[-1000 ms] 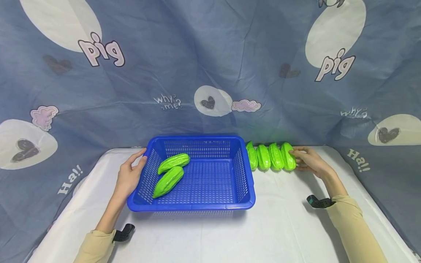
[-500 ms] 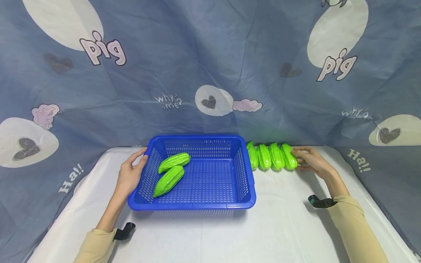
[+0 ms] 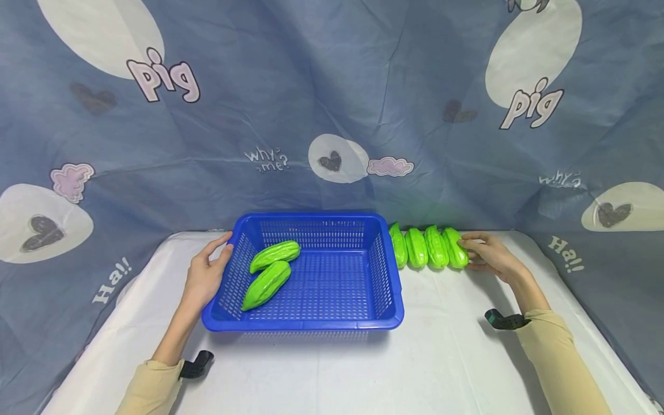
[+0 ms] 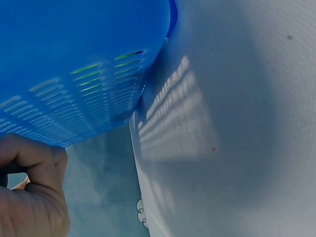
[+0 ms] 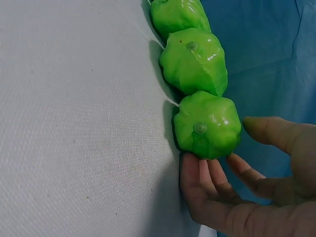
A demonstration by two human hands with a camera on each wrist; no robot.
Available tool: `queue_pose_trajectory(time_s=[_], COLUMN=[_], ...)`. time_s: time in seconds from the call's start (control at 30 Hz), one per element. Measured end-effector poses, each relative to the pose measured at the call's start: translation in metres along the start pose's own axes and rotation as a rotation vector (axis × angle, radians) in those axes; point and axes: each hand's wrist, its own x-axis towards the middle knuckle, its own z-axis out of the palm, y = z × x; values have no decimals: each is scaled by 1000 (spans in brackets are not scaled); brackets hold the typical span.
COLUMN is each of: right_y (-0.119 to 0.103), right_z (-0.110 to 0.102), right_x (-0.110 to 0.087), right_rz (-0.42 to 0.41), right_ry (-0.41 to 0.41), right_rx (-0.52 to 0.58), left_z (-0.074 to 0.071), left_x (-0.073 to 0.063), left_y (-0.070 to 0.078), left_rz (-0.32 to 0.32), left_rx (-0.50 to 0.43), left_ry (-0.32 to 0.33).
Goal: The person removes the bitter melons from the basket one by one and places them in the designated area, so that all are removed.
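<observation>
My left hand [image 3: 203, 278] is at the left rim of a blue plastic basket [image 3: 301, 325], index finger and thumb on the rim. In the left wrist view, bent fingers [image 4: 42, 160] hold close against the slotted basket wall [image 4: 59, 108]. Two bitter melons, one farther back [image 3: 275, 255] and one nearer [image 3: 266, 285], lie in the basket's left half. On the right, my right hand [image 3: 493, 256] reaches round the end bitter melon [image 3: 455, 248] of a row. Its fingertips touch the melon's side low down, while the thumb [image 5: 266, 129] stands slightly apart from it in the right wrist view.
More bitter melons [image 3: 416, 248] stand side by side between the basket and my right hand, the leftmost partly hidden by the basket. A white cloth covers the table [image 3: 353, 374]. A blue-grey printed curtain [image 3: 280, 190] hangs right behind.
The end bitter melon of the row has shifted very slightly, its far end leaning a little left. Both hands have stayed about where they were.
</observation>
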Motion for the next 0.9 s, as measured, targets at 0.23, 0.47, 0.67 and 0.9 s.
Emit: queue_pose_trajectory(time_s=[0.23, 0.47, 0.67, 0.9], right_y=[0, -2, -9, -19], right_z=[-2, -12, -13, -9], right_x=[-1, -4, -9, -13], right_rz=[5, -16, -39, -46], right_ry=[-6, -10, -11, 5], right_rx=[0, 29, 36, 12], left_z=[0, 0, 0, 0], left_x=[-1, -2, -1, -1], left_y=[1, 2, 2, 2], left_rz=[6, 13, 18, 20], left_rx=[12, 4, -8, -8], left_ry=[15, 20, 14, 15])
